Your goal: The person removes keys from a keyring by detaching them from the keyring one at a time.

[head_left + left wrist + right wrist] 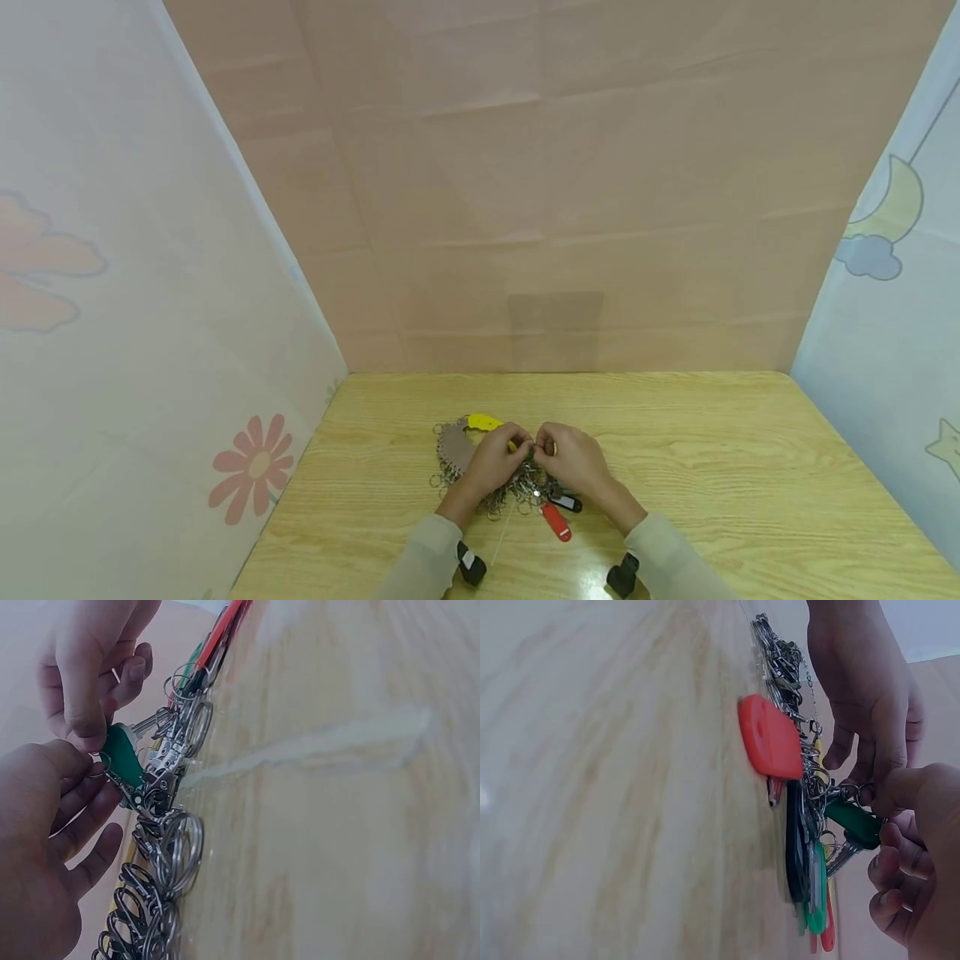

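Observation:
My left hand (495,458) and right hand (573,460) meet over a pile of metal rings and clasps (525,487). Between thumb and fingertips, the left hand pinches a small metal key ring (101,765) with a clasp hanging from it. The right hand grips a green-headed key (853,821) by its head, and its metal blade points down toward the pile. Ring and key head are right beside each other at the fingertips. In the head view the fingers hide both.
A red key tag (557,522) and a black key tag (566,502) lie at the pile's near right. Left of the hands is a brownish curved plate (454,447) edged with rings, near a yellow piece (484,422). All rest on a wood-grain table (712,467) between patterned walls.

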Action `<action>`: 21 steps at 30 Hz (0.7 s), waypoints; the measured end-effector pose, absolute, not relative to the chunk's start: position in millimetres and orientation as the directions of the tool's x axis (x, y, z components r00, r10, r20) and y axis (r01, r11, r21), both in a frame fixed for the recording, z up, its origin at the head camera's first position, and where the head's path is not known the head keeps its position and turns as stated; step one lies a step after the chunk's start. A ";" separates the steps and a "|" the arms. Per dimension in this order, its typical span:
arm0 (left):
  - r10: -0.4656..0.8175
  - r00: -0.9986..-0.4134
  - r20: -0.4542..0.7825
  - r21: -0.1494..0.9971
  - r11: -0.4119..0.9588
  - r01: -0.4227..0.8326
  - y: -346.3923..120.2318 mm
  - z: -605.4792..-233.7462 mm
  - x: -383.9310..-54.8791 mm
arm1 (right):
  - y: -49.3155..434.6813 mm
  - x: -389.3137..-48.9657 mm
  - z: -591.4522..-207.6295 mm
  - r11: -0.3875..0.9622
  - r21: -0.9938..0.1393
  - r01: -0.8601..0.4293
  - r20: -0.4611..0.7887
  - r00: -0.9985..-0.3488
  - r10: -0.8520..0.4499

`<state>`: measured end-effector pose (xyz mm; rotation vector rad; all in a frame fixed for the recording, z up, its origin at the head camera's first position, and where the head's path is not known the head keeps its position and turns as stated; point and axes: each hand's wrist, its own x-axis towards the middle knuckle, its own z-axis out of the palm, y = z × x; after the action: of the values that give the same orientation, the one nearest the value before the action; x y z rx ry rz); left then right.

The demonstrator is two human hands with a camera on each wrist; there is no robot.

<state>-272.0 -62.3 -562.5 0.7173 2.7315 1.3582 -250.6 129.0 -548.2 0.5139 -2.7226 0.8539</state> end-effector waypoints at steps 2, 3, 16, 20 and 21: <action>0.399 -0.896 0.195 0.754 0.523 0.397 -62.4 -562.6 -272.3 | 128.2 -250.5 -547.7 0.768 -0.499 -0.402 0.339 -0.906 -0.254; 0.397 -0.896 0.197 0.752 0.525 0.398 -62.5 -562.5 -272.2 | 128.0 -250.5 -547.5 0.766 -0.499 -0.406 0.344 -0.904 -0.255; 0.378 -0.903 0.202 0.754 0.529 0.390 -63.7 -556.9 -270.1 | 130.3 -251.1 -547.0 0.710 -0.533 -0.461 0.365 -0.882 -0.298; 0.378 -0.905 0.195 0.751 0.536 0.385 -63.6 -555.8 -269.8 | 129.0 -251.2 -546.3 0.739 -0.535 -0.410 0.320 -0.907 -0.272; 0.378 -0.906 0.192 0.750 0.539 0.384 -63.6 -555.8 -269.6 | 128.6 -251.2 -546.3 0.746 -0.533 -0.399 0.312 -0.912 -0.265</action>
<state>-269.6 -63.6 -555.8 0.6840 2.7619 1.3488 -251.2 128.6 -546.3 0.5267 -2.7292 0.9070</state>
